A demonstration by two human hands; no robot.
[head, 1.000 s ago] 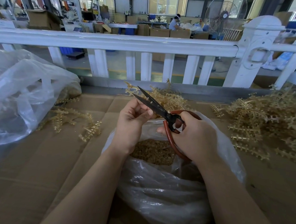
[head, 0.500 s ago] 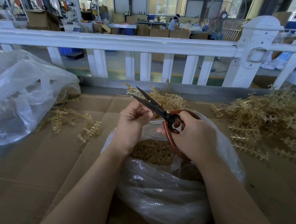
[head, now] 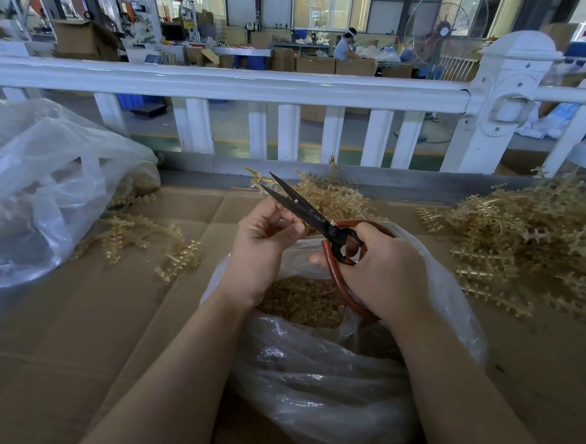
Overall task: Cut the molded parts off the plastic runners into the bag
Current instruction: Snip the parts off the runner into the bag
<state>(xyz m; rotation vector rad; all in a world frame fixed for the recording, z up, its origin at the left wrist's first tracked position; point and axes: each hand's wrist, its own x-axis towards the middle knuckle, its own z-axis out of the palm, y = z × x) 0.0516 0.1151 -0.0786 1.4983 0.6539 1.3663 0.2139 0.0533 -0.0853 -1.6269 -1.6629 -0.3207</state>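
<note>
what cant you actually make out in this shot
All in the head view:
- What the left hand pinches at the scissors: hidden by its curled fingers.
- Lower scissor handle: hidden under the right hand.
- How full the bag is: forearms and crumpled film cover it.
- Contents of the left bag: blurred by cloudy plastic.
- Right runner pile: cut off by the edge.

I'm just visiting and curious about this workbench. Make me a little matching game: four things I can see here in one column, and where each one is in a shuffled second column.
Things:
1. scissors
2. open bag of cut parts
3. big pile of uncut runners
4. crumpled clear bag

Places:
A. far left of the cardboard
B. in the right hand, blades open
C. right side of the cardboard
D. directly under both hands

Pairs: 1-B, 2-D, 3-C, 4-A
</note>
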